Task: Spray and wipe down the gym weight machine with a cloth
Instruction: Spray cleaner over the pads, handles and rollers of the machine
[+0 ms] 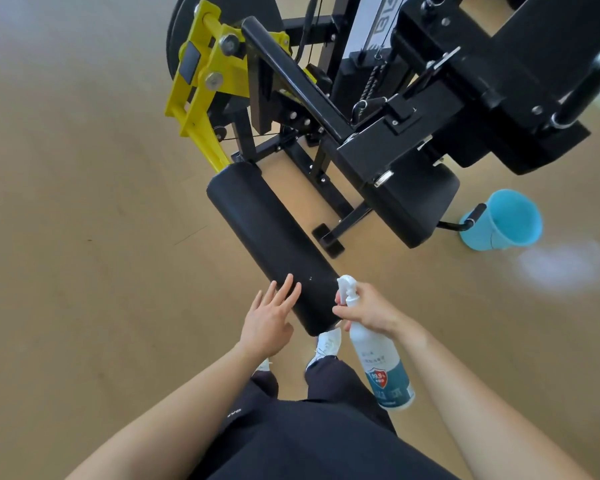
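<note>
**Hands at the roller pad: left flat, right on the sprayer**

Left hand was flat with the fingers straight and slightly spread. Its fingertips lay over the near end of the black roller pad; whether they touched it or hovered just above could not be told. Right hand gripped the neck of the spray bottle, one finger at the trigger and the white nozzle aimed at the pad's end from just beside it.

Handling, judged: the bottle looked like light, stiff plastic, possibly slick if wet. The neck grip suited it, since that keeps the trigger in reach. The pad looked like a soft foam cylinder under a matte skin, giving a little under pressure. It sat on a yellow lever arm, so it might swing if pushed, and a steadying palm seemed wise.

Appearance: the weight machine stood ahead on a tan floor, a black steel frame with a black seat cushion. The bottle was white with a teal label. A blue bucket stood beside the seat. No cloth was in view.
</note>
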`<state>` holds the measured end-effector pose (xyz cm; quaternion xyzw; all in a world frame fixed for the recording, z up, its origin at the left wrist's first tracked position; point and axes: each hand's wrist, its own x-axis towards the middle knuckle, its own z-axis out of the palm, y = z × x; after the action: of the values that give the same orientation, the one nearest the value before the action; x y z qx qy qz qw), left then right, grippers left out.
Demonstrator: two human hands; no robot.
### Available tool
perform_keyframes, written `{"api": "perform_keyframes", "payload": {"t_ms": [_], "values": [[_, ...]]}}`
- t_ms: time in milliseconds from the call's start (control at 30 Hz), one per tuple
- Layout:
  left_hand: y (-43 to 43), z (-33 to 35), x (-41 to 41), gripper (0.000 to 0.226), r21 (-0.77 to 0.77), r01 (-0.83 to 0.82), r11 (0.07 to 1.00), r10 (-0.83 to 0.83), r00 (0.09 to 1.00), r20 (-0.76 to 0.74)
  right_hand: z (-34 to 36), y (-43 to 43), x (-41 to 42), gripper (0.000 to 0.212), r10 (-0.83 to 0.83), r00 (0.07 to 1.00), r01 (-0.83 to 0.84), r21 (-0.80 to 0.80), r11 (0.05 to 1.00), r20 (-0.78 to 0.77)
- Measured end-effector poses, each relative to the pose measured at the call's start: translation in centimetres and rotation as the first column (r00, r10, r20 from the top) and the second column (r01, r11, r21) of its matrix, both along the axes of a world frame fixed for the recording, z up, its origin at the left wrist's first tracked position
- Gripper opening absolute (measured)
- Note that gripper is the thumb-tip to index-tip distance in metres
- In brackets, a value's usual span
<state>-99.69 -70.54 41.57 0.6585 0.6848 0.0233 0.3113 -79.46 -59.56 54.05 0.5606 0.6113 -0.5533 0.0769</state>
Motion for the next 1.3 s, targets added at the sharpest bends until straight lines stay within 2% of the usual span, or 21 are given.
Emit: {"api": "perform_keyframes", "payload": {"t_ms": [67,167,267,367,567,667,800,967,1067,1200,1300], "values": [[-0.9,-0.5,-0.8,0.080,-0.080,-0.053,0.995,0.052,0.999,-0.015,-0.1,0.7,-1.2,0.017,-0.016,1.000,0.016,0.025,1.000,-0.008],[-1.4,-0.6,-2.5,0.064,-0.226,-0.218,0.950,0.217,0.976,-0.027,-0.2,2.1,-3.1,0.022,0.007,1.000,-0.010,0.094,0.995,0.031],[-0.9,0.2,-3.8,0.059,-0.160,-0.309,0.938,0.316,0.949,0.020,0.6,3.6,-5.6,0.020,0.054,0.998,-0.050,0.123,0.991,-0.028],[1.0,1.2,-4.1,0.066,-0.059,-0.358,0.932,0.362,0.929,0.083,1.4,5.1,-8.1,0.022,0.090,0.989,-0.078,0.098,0.992,-0.116],[5.7,2.9,-3.0,0.084,0.119,-0.287,0.951,0.268,0.951,0.155,0.8,6.6,-10.6,0.021,0.056,0.997,-0.043,0.235,0.971,-0.049],[6.4,2.7,-2.5,0.085,0.098,-0.214,0.972,0.201,0.971,0.128,0.5,6.5,-9.8,0.017,0.014,0.998,-0.001,0.199,0.980,-0.062],[5.5,1.1,-2.4,0.089,0.005,-0.167,0.986,0.165,0.979,0.118,0.2,6.2,-8.4,0.023,0.053,0.993,-0.042,0.105,0.994,-0.103],[5.9,1.2,-2.8,0.082,-0.011,-0.180,0.984,0.180,0.975,0.130,-0.8,5.6,-7.9,0.023,0.001,1.000,0.000,0.181,0.983,-0.010],[5.9,1.2,-3.3,0.083,-0.009,-0.162,0.987,0.162,0.979,0.125,-0.3,5.8,-8.7,0.022,0.060,0.998,-0.053,0.200,0.978,-0.027],[5.8,1.3,-3.5,0.084,0.011,-0.148,0.989,0.145,0.977,0.157,1.0,6.8,-11.2,0.022,0.214,0.964,-0.190,0.154,0.970,-0.159],[5.9,1.1,-3.6,0.081,0.065,-0.137,0.988,0.125,0.979,0.163,0.9,7.4,-13.2,0.022,0.254,0.955,-0.221,0.203,0.954,-0.154]]}}
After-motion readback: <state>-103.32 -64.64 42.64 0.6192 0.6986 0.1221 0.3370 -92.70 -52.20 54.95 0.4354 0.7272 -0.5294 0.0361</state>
